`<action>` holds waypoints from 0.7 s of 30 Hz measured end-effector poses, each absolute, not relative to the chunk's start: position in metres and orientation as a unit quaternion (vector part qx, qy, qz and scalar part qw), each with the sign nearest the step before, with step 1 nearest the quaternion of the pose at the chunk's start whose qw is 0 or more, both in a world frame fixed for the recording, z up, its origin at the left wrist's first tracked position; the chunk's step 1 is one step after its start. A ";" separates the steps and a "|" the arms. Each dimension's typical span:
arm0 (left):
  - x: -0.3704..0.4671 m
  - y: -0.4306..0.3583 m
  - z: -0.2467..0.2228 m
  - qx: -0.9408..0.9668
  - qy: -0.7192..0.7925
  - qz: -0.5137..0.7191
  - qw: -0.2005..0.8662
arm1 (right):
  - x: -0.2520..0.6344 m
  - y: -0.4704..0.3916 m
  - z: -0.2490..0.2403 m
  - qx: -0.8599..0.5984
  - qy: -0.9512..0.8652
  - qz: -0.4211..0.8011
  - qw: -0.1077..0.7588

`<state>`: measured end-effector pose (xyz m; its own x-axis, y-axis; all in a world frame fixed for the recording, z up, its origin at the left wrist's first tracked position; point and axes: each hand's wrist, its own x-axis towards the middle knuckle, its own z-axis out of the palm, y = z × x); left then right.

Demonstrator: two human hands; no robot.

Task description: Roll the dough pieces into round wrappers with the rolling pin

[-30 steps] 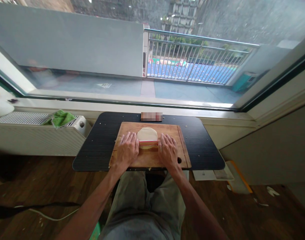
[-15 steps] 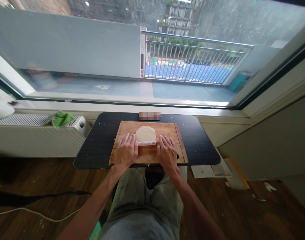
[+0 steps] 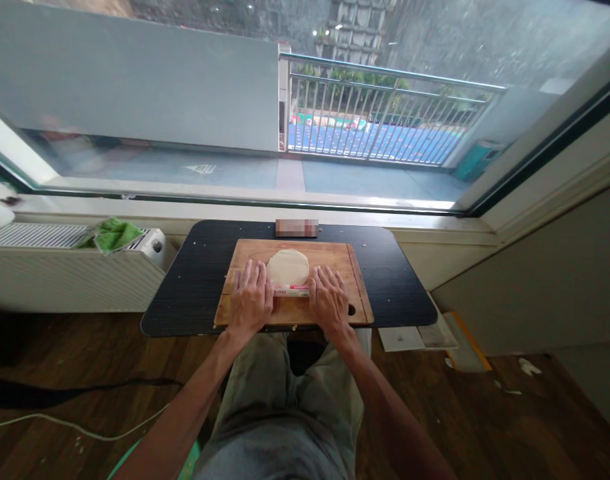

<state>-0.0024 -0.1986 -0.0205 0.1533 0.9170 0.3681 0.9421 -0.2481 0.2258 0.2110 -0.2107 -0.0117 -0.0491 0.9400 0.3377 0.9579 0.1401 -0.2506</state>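
Note:
A flat, rounded piece of pale dough (image 3: 287, 267) lies on a wooden cutting board (image 3: 295, 311). Along its near edge runs a slim white tube with red print (image 3: 291, 291), lying crosswise like a rolling pin. My left hand (image 3: 251, 297) rests palm down over the tube's left end, fingers stretched forward onto the board. Over the right end lies my right hand (image 3: 329, 297), also flat with its fingers extended. Both ends of the tube are hidden beneath my hands.
The board sits on a small black table (image 3: 399, 287) against the window sill. A blurred-out box (image 3: 297, 228) stands at the table's far edge. To the left, a green cloth (image 3: 115, 235) lies on a white radiator (image 3: 85, 280). Papers (image 3: 399, 339) are on the floor at right.
My hands and the tube have drawn slightly toward me, so more of the dough's near edge shows. The tube has turned, with its print in a different position. The view has shifted a little.

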 end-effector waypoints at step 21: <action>0.008 -0.130 0.002 -0.731 -0.651 -0.202 0.033 | 0.213 -0.137 0.007 -0.682 -0.716 -0.024 0.150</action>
<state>0.0075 -0.1300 0.0017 0.0698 0.9386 0.3379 0.9650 -0.1493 0.2154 0.2135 -0.1372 0.0068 -0.0259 0.9687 0.2470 0.9830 0.0696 -0.1699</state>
